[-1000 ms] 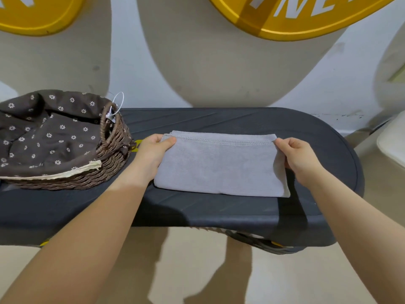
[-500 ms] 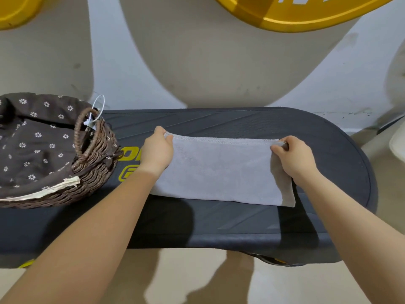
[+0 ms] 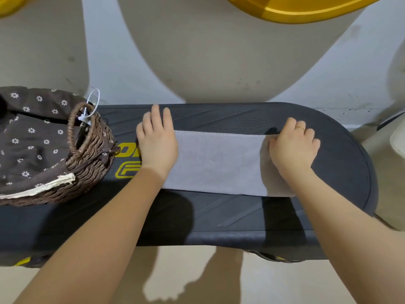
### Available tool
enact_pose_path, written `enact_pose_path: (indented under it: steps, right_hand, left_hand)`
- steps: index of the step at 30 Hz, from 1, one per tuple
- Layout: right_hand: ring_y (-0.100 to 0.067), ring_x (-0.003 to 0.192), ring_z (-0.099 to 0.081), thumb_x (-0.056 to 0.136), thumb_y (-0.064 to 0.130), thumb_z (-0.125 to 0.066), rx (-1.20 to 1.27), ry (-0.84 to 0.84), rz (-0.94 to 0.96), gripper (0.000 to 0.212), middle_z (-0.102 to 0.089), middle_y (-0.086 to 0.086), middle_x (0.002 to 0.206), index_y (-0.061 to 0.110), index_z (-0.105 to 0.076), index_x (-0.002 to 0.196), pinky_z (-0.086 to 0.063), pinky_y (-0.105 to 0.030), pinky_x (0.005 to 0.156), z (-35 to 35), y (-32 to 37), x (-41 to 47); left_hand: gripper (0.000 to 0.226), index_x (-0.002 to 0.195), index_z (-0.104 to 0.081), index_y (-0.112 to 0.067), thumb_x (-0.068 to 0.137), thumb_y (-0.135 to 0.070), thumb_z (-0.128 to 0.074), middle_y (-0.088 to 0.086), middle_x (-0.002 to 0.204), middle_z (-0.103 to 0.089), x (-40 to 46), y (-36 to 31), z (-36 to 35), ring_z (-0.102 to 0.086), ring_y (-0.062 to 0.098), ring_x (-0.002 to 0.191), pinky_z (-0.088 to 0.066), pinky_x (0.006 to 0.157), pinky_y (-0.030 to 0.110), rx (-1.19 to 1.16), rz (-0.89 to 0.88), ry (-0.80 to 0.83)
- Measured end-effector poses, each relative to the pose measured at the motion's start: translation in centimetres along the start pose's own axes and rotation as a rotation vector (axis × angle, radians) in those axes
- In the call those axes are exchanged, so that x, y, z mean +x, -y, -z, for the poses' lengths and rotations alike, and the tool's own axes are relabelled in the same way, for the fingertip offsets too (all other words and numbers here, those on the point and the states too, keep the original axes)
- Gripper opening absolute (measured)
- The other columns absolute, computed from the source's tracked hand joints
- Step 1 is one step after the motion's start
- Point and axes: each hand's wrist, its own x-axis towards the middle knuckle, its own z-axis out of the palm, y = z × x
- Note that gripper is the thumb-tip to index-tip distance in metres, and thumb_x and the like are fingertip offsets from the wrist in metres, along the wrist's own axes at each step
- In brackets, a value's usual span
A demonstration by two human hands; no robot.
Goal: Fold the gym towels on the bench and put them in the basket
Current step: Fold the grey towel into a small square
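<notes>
A grey towel (image 3: 219, 163), folded into a long rectangle, lies flat on the dark bench (image 3: 230, 216). My left hand (image 3: 157, 141) rests flat on its left end, fingers straight and reaching past the far edge. My right hand (image 3: 293, 148) lies on the right end with fingers curled down at the far right corner; whether it pinches the cloth there I cannot tell. A woven brown basket (image 3: 92, 154) with a dark flowered lining (image 3: 32, 137) stands on the bench's left end, a hand's width from my left hand.
A wall rises directly behind the bench. A yellow curved shape (image 3: 295, 7) hangs above at the top right. A pale object (image 3: 397, 139) sits beyond the bench's right end. Bare bench surface shows in front of the towel.
My left hand let go of the towel's far left corner and now lies flat on it. My right hand moved down onto the right end. The view shifted closer.
</notes>
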Motion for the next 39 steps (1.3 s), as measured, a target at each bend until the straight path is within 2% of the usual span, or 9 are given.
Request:
enact_pose_path:
  steps: [3, 6, 10, 15, 20, 26, 30, 33, 39]
  right_hand:
    - [-0.046, 0.119, -0.047, 0.076, 0.018, -0.043, 0.204, -0.192, 0.328, 0.040, -0.052, -0.026, 0.128, -0.001, -0.059, 0.107, -0.042, -0.047, 0.089, -0.8, 2.7, -3.0]
    - [-0.038, 0.141, -0.024, 0.092, 0.032, -0.035, 0.246, 0.075, 0.558, 0.048, -0.030, -0.022, 0.150, 0.004, -0.050, 0.129, -0.026, -0.046, 0.112, -2.5, 6.0, -6.5]
    - [-0.018, 0.147, 0.004, 0.098, 0.049, -0.020, 0.038, 0.312, 0.504, 0.061, 0.004, -0.001, 0.160, 0.022, -0.005, 0.150, 0.000, -0.039, 0.118, -3.5, 5.2, -6.4]
    - [-0.019, 0.147, 0.002, 0.095, 0.054, -0.020, -0.059, 0.303, 0.341, 0.066, 0.004, 0.001, 0.160, 0.024, -0.002, 0.150, -0.001, -0.042, 0.118, -2.3, 0.5, -5.3]
    - [-0.023, 0.147, 0.000, 0.098, 0.046, -0.018, -0.018, 0.340, 0.165, 0.062, 0.001, -0.003, 0.160, 0.018, 0.000, 0.150, -0.005, -0.045, 0.118, -1.0, -3.1, -5.3]
    - [-0.036, 0.125, -0.038, 0.095, 0.026, -0.044, 0.102, 0.220, 0.043, 0.048, -0.038, -0.018, 0.139, 0.003, -0.033, 0.136, -0.039, -0.046, 0.093, 1.4, -2.4, -5.6]
    - [-0.031, 0.086, -0.048, 0.090, 0.022, -0.053, 0.372, 0.340, -0.151, 0.020, -0.049, -0.020, 0.103, 0.005, -0.043, 0.095, -0.037, -0.034, 0.068, 1.2, -2.9, -4.7]
    - [-0.030, 0.085, -0.053, 0.086, 0.023, -0.059, 0.488, 0.403, -0.211, 0.029, -0.057, -0.019, 0.099, -0.002, -0.054, 0.100, -0.035, -0.027, 0.054, 1.0, -3.6, -4.2]
    - [-0.023, 0.080, -0.059, 0.081, 0.019, -0.068, 0.855, 0.616, -0.245, 0.026, -0.064, -0.009, 0.091, 0.001, -0.064, 0.100, -0.045, -0.027, 0.061, 3.9, -3.2, -4.4]
  left_hand:
    - [0.045, 0.122, -0.054, -0.001, 0.077, -0.004, -0.052, 0.019, 0.138, -0.048, -1.0, -2.4, -0.5, -0.049, 0.035, 0.125, -0.037, 0.104, 0.044, -0.093, -0.386, -0.134]
    - [0.053, 0.144, -0.027, -0.005, 0.092, -0.011, -0.034, 0.009, 0.156, -0.018, -2.5, -3.8, -0.4, -0.022, 0.022, 0.143, -0.016, 0.116, 0.035, -0.221, -0.479, 0.213]
    - [0.067, 0.149, 0.001, -0.016, 0.097, -0.046, -0.029, 0.000, 0.158, 0.008, -3.3, -1.2, -0.9, 0.007, 0.013, 0.145, 0.005, 0.117, 0.031, -0.177, -0.323, 0.428]
    - [0.098, 0.149, 0.002, -0.016, 0.078, -0.076, -0.030, 0.003, 0.158, 0.011, -3.9, 0.1, -0.2, 0.010, 0.016, 0.145, 0.006, 0.116, 0.033, -0.157, -0.240, 0.458]
    - [0.100, 0.149, 0.002, -0.015, 0.079, -0.074, -0.037, 0.005, 0.157, 0.012, -4.5, -0.2, 0.8, 0.009, 0.019, 0.145, 0.004, 0.117, 0.035, -0.134, -0.206, 0.472]
    - [0.095, 0.149, 0.001, -0.013, 0.082, -0.071, -0.035, 0.003, 0.157, 0.012, -4.3, -3.2, 2.2, 0.009, 0.017, 0.145, 0.004, 0.118, 0.035, -0.147, -0.244, 0.486]
    - [0.088, 0.149, -0.001, -0.015, 0.086, -0.064, -0.039, 0.000, 0.158, 0.007, -4.5, -7.6, 2.5, 0.005, 0.014, 0.145, 0.005, 0.118, 0.032, -0.212, -0.496, 0.437]
    - [0.087, 0.149, -0.002, -0.016, 0.086, -0.063, -0.039, -0.001, 0.158, 0.005, -4.4, -10.0, 2.0, 0.005, 0.013, 0.145, 0.004, 0.118, 0.033, -0.237, -0.550, 0.450]
    - [0.090, 0.149, 0.004, -0.019, 0.085, -0.065, -0.040, -0.003, 0.157, 0.012, -4.4, -10.5, 0.6, 0.012, 0.013, 0.145, 0.006, 0.119, 0.035, -0.240, -0.561, 0.572]
